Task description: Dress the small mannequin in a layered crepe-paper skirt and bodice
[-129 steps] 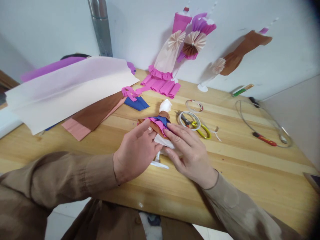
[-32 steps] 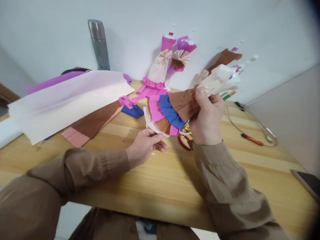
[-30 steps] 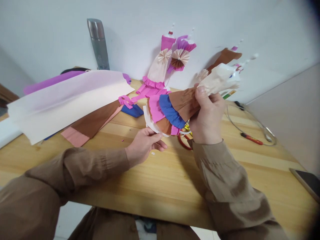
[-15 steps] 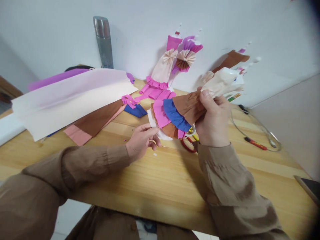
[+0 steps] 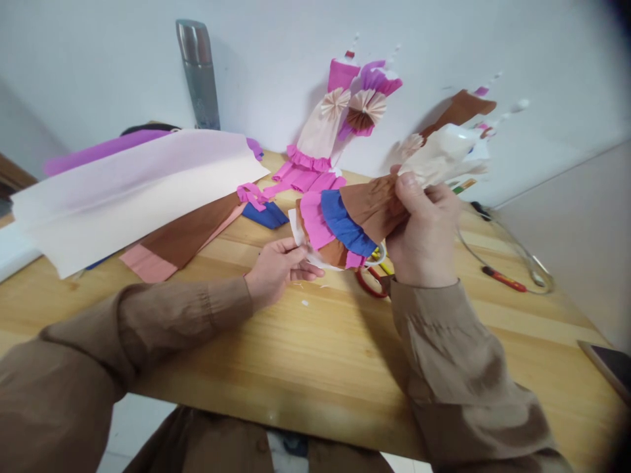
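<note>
Above the table I hold a crepe-paper doll dress (image 5: 345,223), tilted, with brown, blue and pink ruffled tiers and a cream upper part. My right hand (image 5: 426,223) is closed around its waist, thumb pressed on top. My left hand (image 5: 280,266) pinches the white lower edge (image 5: 297,230) of the skirt between thumb and fingers. Just below the skirt lie red-handled scissors (image 5: 369,282), partly hidden by it. Similar paper dresses stand against the wall: a pink and cream one (image 5: 320,131), a purple one (image 5: 367,98) and a brown one (image 5: 461,108).
Cream crepe paper (image 5: 148,190) covers brown (image 5: 192,230) and purple sheets at the left. Behind it stands a steel flask (image 5: 198,79). A red-handled tool (image 5: 505,279) with a cable lies at the right, and a dark flat device (image 5: 608,364) at the table's right edge.
Little differs. My left fingers have shifted slightly along the skirt's white edge and straightened a bit beneath it. The right hand keeps its grip, and the camera view has shifted slightly.
</note>
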The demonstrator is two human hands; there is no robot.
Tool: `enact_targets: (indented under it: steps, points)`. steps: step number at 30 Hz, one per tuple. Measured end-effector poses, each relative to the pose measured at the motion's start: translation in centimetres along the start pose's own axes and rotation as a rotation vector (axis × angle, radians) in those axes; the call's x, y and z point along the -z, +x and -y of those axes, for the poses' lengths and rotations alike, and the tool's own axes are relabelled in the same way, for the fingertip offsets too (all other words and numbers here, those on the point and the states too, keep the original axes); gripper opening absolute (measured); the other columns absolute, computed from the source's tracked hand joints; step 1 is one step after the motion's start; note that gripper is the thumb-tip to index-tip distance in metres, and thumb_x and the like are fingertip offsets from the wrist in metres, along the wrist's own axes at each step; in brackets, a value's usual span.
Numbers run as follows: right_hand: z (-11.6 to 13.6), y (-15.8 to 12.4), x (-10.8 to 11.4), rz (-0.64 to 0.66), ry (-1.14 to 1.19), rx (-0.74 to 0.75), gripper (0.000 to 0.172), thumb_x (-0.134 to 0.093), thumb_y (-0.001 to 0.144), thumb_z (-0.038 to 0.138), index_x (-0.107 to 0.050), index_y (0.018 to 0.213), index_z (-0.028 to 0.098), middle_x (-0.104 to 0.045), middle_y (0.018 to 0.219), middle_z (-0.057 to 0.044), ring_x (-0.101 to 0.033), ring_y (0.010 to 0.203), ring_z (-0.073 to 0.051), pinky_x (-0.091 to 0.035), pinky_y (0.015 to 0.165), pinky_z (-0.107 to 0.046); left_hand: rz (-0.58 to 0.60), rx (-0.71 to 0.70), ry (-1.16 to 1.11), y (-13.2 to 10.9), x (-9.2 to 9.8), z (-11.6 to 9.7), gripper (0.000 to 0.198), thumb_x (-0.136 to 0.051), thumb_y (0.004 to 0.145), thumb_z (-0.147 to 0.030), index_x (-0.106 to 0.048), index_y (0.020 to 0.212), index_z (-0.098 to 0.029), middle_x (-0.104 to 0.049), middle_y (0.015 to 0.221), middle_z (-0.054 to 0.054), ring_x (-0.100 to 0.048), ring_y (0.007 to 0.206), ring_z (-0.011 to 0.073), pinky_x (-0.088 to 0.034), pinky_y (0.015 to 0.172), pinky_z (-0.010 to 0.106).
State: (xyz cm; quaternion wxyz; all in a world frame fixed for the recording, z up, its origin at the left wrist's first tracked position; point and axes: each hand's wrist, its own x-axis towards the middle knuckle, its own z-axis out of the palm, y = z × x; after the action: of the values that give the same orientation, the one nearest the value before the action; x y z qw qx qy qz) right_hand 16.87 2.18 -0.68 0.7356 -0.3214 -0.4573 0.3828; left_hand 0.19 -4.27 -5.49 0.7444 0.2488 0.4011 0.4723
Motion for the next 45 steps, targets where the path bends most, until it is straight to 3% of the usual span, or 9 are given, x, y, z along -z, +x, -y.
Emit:
enact_targets:
  steps: [6, 12, 15, 19, 24, 30, 36, 40, 45]
  points:
    - [-0.2, 0.2, 0.3, -0.003, -0.043, 0.016, 0.025, -0.082, 0.067, 0.03, -0.073, 0.085, 0.017, -0.073, 0.085, -0.002, -0.067, 0.078, -0.016, -0.054, 0.088, -0.038, 0.034, -0.02, 0.063, 0.0, 0.4, 0.0, 0.021, -0.075, 0.076, -0.028, -0.061, 0.075, -0.013, -0.064, 0.061, 0.001, -0.065, 0.047, 0.0126, -0.045, 0.041, 0.019]
    - [0.0, 0.8, 0.7, -0.039, -0.02, -0.037, 0.028, -0.084, 0.061, 0.03, -0.074, 0.083, 0.015, -0.071, 0.085, -0.003, -0.064, 0.075, -0.016, -0.055, 0.08, -0.034, -0.023, -0.035, 0.073, 0.5, 0.9, -0.6, 0.039, -0.047, 0.09, -0.046, -0.057, 0.069, -0.014, -0.062, 0.06, 0.002, -0.051, 0.035, 0.0085, -0.032, 0.032, 0.019]
    - [0.0, 1.0, 0.7, -0.049, -0.01, -0.073, 0.031, -0.085, 0.06, 0.031, -0.073, 0.081, 0.012, -0.069, 0.081, -0.004, -0.063, 0.073, -0.016, -0.055, 0.079, -0.035, 0.013, -0.061, 0.1, 0.5, 0.8, -0.9, 0.045, -0.053, 0.088, -0.054, -0.059, 0.069, -0.013, -0.061, 0.057, 0.002, -0.049, 0.036, 0.0078, -0.03, 0.032, 0.019]
    - [-0.2, 1.1, 0.8, -0.042, -0.002, -0.136, 0.029, -0.084, 0.06, 0.032, -0.071, 0.078, 0.013, -0.068, 0.078, -0.004, -0.064, 0.073, -0.018, -0.055, 0.08, -0.038, 0.035, -0.154, 0.138, 0.5, 0.7, -1.3, 0.031, -0.074, 0.076, -0.038, -0.057, 0.065, -0.015, -0.051, 0.046, -0.004, -0.046, 0.036, 0.0058, -0.031, 0.035, 0.016]
    - [-0.4, 1.3, 0.9, -0.051, 0.01, -0.19, 0.026, -0.083, 0.059, 0.03, -0.071, 0.075, 0.013, -0.068, 0.075, -0.003, -0.063, 0.07, -0.017, -0.056, 0.079, -0.038, 0.051, -0.151, 0.132, 0.4, 0.6, -1.5, 0.024, -0.069, 0.081, -0.031, -0.057, 0.067, -0.015, -0.054, 0.047, -0.003, -0.049, 0.037, 0.0065, -0.033, 0.035, 0.016]
    - [0.2, 0.7, 0.4, -0.027, 0.007, -0.186, 0.029, -0.084, 0.059, 0.033, -0.074, 0.076, 0.013, -0.068, 0.073, -0.001, -0.064, 0.07, -0.015, -0.057, 0.078, -0.034, 0.015, -0.119, 0.334, 0.4, 0.5, -1.7, 0.027, -0.068, 0.085, -0.02, -0.055, 0.063, -0.013, -0.055, 0.04, -0.002, -0.046, 0.032, 0.0046, -0.031, 0.035, 0.014]
    - [0.4, 0.5, 0.2, -0.041, 0.016, -0.148, 0.026, -0.085, 0.058, 0.03, -0.073, 0.074, 0.014, -0.07, 0.076, -0.001, -0.064, 0.069, -0.015, -0.057, 0.079, -0.034, 0.047, -0.198, 0.257, 0.6, 0.5, -1.5, 0.017, -0.071, 0.083, -0.025, -0.062, 0.074, -0.013, -0.06, 0.049, -0.004, -0.055, 0.037, 0.0075, -0.038, 0.036, 0.016]
    - [0.1, 0.6, 0.3, -0.044, 0.023, -0.151, 0.025, -0.085, 0.058, 0.029, -0.074, 0.075, 0.015, -0.071, 0.077, -0.002, -0.065, 0.07, -0.015, -0.057, 0.076, -0.033, 0.064, -0.196, 0.237, 0.8, 0.6, -1.5, 0.018, -0.071, 0.079, -0.021, -0.059, 0.069, -0.013, -0.059, 0.049, -0.003, -0.054, 0.037, 0.0067, -0.038, 0.036, 0.015]
    - [-0.3, 0.7, 0.7, -0.003, 0.012, -0.18, 0.032, -0.087, 0.058, 0.034, -0.075, 0.08, 0.014, -0.071, 0.075, -0.004, -0.066, 0.071, -0.018, -0.056, 0.079, -0.036, 0.098, -0.165, 0.132, 1.1, 1.1, -1.5, 0.032, -0.069, 0.078, -0.044, -0.058, 0.069, -0.015, -0.06, 0.052, -0.001, -0.056, 0.04, 0.0102, -0.039, 0.035, 0.018]
